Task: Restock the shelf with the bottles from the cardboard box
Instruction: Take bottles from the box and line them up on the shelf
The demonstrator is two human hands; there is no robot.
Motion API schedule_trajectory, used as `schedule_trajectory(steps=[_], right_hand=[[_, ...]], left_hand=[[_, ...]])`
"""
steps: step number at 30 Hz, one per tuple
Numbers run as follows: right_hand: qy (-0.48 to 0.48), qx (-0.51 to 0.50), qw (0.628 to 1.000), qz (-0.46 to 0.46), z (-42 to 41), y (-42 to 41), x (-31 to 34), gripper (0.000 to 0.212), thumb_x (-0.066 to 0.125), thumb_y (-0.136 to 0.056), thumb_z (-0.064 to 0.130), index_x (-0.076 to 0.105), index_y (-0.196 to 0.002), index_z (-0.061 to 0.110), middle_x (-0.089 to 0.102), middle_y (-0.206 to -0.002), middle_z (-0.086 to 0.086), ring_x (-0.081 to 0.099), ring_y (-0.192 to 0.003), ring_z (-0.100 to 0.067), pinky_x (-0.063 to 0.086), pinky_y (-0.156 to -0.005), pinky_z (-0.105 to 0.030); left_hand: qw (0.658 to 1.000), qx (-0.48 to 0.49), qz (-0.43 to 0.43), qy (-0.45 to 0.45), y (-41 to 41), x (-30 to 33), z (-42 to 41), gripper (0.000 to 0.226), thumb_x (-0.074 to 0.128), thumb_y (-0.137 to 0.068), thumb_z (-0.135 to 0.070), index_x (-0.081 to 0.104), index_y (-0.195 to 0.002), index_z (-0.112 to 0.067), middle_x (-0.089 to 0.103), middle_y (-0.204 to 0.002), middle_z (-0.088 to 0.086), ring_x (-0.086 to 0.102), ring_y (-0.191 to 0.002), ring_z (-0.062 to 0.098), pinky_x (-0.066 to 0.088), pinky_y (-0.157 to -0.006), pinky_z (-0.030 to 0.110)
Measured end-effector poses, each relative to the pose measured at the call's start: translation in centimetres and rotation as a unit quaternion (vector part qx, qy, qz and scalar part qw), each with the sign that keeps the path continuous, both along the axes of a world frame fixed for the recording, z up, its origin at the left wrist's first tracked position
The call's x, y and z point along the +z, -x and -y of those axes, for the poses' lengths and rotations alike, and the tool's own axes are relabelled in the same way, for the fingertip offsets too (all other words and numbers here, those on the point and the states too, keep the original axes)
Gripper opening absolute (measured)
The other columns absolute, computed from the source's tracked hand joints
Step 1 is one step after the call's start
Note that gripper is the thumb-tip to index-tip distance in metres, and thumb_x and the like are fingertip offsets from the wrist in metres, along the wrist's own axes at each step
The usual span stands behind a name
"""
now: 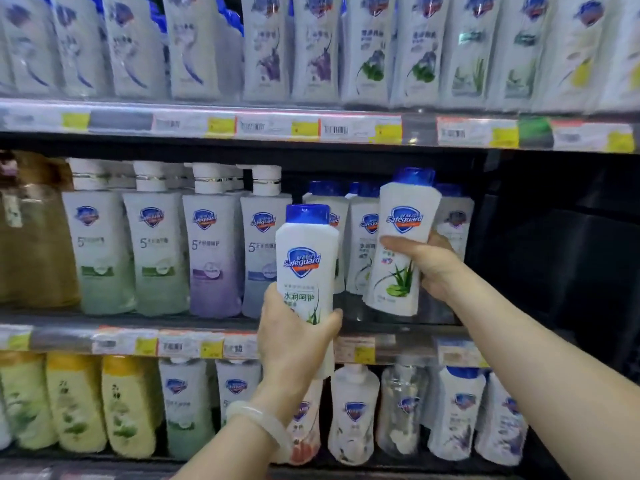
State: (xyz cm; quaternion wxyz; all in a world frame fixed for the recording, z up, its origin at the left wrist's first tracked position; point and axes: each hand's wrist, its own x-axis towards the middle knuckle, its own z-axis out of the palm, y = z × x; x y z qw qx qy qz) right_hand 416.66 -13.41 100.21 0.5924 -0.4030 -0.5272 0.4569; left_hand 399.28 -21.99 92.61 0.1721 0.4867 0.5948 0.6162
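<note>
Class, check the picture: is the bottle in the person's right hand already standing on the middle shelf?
No: the right hand holds its bottle tilted, base raised above the middle shelf.

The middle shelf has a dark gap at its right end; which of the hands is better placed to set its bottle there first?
Probably the right hand: its bottle is already at shelf height, next to the gap. The left hand holds its bottle lower, farther left.
</note>
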Motion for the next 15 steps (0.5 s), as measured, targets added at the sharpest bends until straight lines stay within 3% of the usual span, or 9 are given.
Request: schedule_trajectory(steps=[6, 10, 15], right_hand=[[-0.009, 0.071, 0.995, 0.073, -3.8, 0.2, -1.6, 0.031, 0.072, -0.079, 0.007, 0.061, -0.107, 0.015, 0.072, -0.095, -0.004, 0.072, -0.075, -0.012, 0.057, -0.058, -0.024], [0.002, 0.069, 0.994, 0.090, -4.5, -0.2, -2.3, 0.029, 0.076, -0.077, 0.015, 0.063, -0.102, 0.020, 0.073, -0.096, -0.002, 0.070, -0.084, -0.015, 0.056, -0.064, -0.025], [0.009, 0.085, 0.988, 0.127, -4.6, -0.9, -2.9, 0.048, 0.079, -0.073, 0.012, 0.057, -0.116, 0.013, 0.070, -0.106, -0.003, 0.067, -0.086, -0.012, 0.053, -0.065, -0.020]], left_hand=[[0.999, 0.033, 0.007, 0.009, -1.0, 0.3, -1.6, 0.058, 0.083, -0.057, -0.030, 0.043, -0.099, -0.024, 0.061, -0.097, -0.003, 0.060, -0.092, 0.016, 0.053, -0.079, 0.036], [0.999, 0.041, 0.010, 0.017, -2.3, 0.5, -2.7, 0.058, 0.082, -0.056, -0.032, 0.043, -0.097, -0.021, 0.062, -0.098, -0.001, 0.061, -0.091, 0.018, 0.054, -0.080, 0.038], [0.998, 0.056, 0.010, 0.024, -3.8, 0.8, -3.6, 0.059, 0.082, -0.057, -0.031, 0.043, -0.100, -0.020, 0.061, -0.100, 0.001, 0.061, -0.093, 0.019, 0.054, -0.084, 0.042]])
